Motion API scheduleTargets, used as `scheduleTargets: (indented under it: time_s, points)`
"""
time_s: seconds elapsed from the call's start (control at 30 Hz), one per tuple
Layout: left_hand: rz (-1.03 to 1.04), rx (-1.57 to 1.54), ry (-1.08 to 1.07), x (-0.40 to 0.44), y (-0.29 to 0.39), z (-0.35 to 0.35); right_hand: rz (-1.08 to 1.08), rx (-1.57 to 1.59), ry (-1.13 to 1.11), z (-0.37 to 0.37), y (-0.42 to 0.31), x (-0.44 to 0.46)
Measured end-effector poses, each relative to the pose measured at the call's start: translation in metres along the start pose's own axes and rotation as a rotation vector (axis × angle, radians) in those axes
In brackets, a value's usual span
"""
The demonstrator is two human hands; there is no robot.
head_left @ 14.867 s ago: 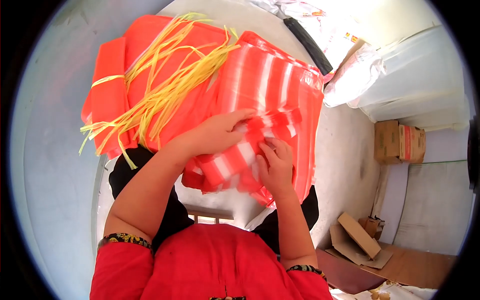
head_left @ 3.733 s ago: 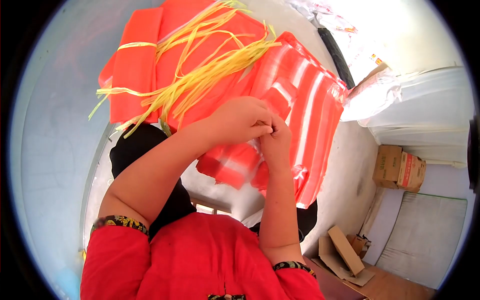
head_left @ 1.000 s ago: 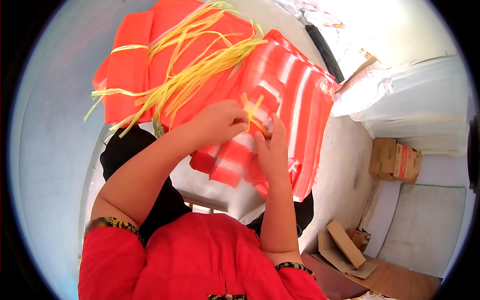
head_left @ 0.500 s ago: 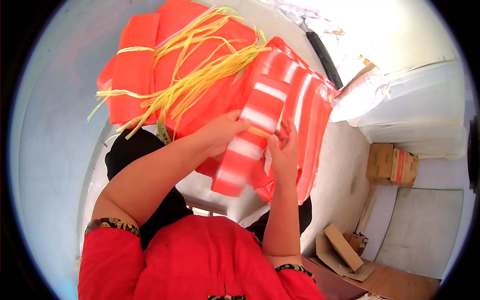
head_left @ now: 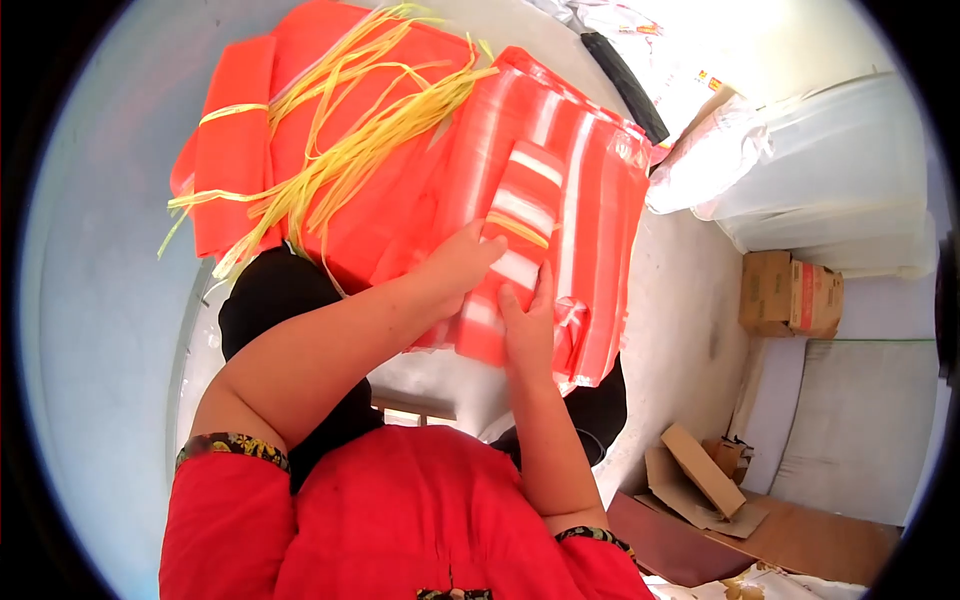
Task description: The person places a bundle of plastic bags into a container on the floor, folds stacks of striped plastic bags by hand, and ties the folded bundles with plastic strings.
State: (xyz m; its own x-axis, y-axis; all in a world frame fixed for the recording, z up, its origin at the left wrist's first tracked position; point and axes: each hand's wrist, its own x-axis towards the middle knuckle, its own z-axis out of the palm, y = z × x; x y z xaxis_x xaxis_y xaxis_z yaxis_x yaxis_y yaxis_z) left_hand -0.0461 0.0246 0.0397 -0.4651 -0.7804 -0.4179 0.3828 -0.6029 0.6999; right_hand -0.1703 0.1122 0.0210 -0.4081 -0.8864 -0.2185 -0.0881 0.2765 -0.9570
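Observation:
A folded bundle of red-and-white striped plastic bags [head_left: 525, 195] has a yellow band round its middle. My left hand [head_left: 468, 262] grips its left edge, thumb on top just below the band. On the lower right edge, my right hand [head_left: 528, 318] is closed with thumb and fingers pressed against it. Beneath the bundle is a larger pile of striped plastic [head_left: 605, 200]; whether they touch is unclear. Loose yellow strands [head_left: 375, 155] lie over plain red plastic sheets [head_left: 340, 50] to the left. A folded red bundle [head_left: 233, 160] there has a yellow tie around it.
A crumpled clear plastic bag [head_left: 712, 165] and a long black object [head_left: 624, 88] lie beyond the pile. To the right stands a cardboard box [head_left: 770, 293]. Flattened cardboard pieces [head_left: 705, 478] rest at the lower right. A pale blue wall [head_left: 95, 300] rises on the left.
The striped bundle's band now sits farther up, above my hands. My right hand has moved down the bundle and closed against its lower edge. The view has shifted slightly.

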Motion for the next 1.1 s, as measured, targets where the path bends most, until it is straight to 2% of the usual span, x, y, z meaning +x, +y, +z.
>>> scheduleTargets:
  time_s: [0.13, 0.23, 0.33, 0.37, 0.4, 0.47, 0.57, 0.63, 0.7, 0.87, 0.93, 1.0, 1.1]
  points:
    - [-0.081, -0.117, -0.046, 0.008, -0.003, 0.0, -0.008, 0.149, -0.141, -0.016, -0.004, -0.006]
    - [-0.085, 0.117, -0.1, 0.013, -0.011, 0.002, -0.021, 0.154, -0.245, -0.051, -0.015, -0.008]
    - [-0.083, 0.234, -0.031, 0.007, -0.005, 0.017, -0.015, 0.001, -0.247, -0.101, -0.018, -0.017]
    - [-0.046, 0.348, -0.079, 0.007, -0.001, 0.016, -0.022, -0.043, -0.248, -0.123, -0.016, -0.021]
    - [0.094, 0.526, -0.059, 0.008, 0.0, 0.015, -0.027, -0.085, -0.249, -0.146, -0.014, -0.026]
    - [0.387, 0.874, -0.034, 0.011, 0.003, 0.012, 0.041, -0.004, -0.14, -0.197, -0.005, -0.045]
    - [0.874, 1.561, 0.079, 0.019, 0.003, 0.008, 0.028, 0.328, 0.072, -0.278, 0.034, -0.084]
    - [0.917, 1.886, 0.156, 0.029, -0.007, 0.002, -0.011, 0.363, 0.234, -0.329, 0.06, -0.12]
    - [0.802, 2.026, 0.133, 0.048, -0.023, -0.017, -0.002, 0.486, 0.392, -0.366, 0.094, -0.162]
    - [0.814, 2.116, 0.181, 0.047, -0.029, -0.01, 0.045, 0.644, 0.657, -0.389, 0.168, -0.237]
    - [0.838, 2.139, 0.179, 0.051, -0.029, -0.015, -0.014, 0.695, 0.678, -0.385, 0.196, -0.251]
    - [0.849, 2.151, 0.167, 0.056, -0.03, -0.021, 0.008, 0.596, 0.704, -0.379, 0.226, -0.261]
    - [0.886, 2.151, 0.143, 0.056, -0.03, -0.023, 0.299, 0.371, 0.716, -0.357, 0.254, -0.267]
